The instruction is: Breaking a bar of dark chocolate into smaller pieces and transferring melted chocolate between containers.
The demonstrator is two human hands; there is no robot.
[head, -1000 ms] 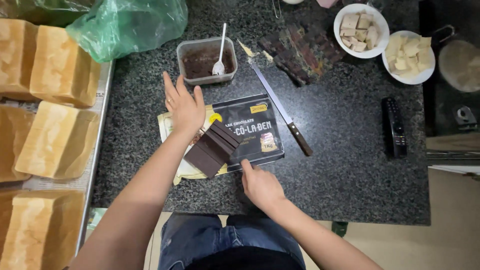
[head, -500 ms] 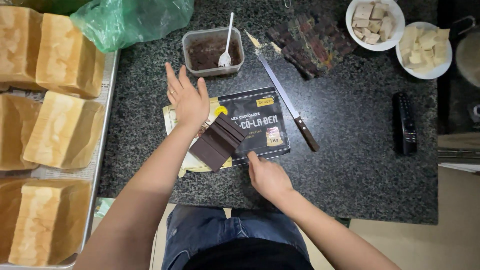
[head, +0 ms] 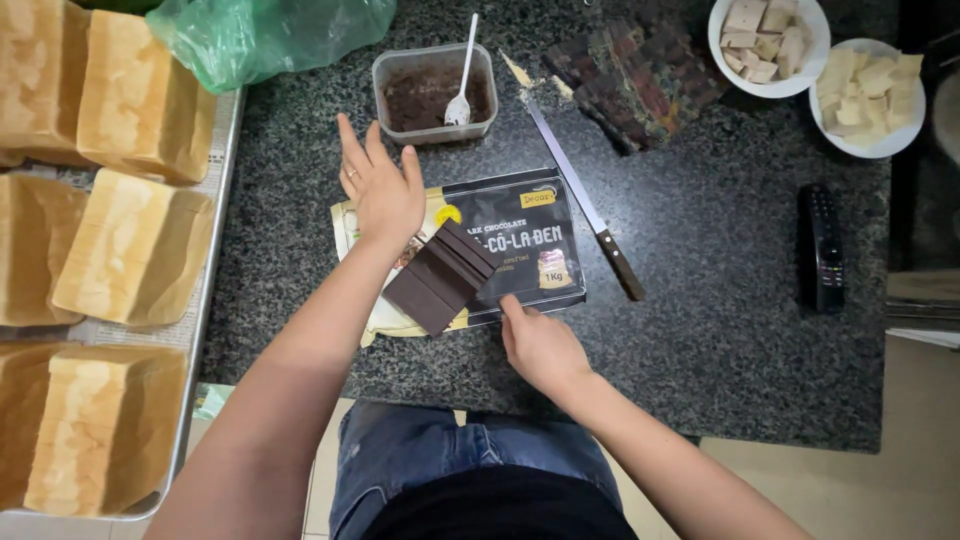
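Dark granite counter (head: 720, 330): left hand (head: 380, 195) flat, fingers spread, pins wrapper (head: 520, 235) holding nothing; right hand (head: 540, 345) empty, fingertips steady wrapper's edge beside chocolate slab (head: 440, 278).

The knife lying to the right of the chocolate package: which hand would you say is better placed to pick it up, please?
Probably the right hand: it rests at the package's near edge, on the knife's handle side. The left hand lies flat on the far side of the chocolate bar.

bare forearms, ring (head: 351, 173), blue jeans (head: 420, 455)
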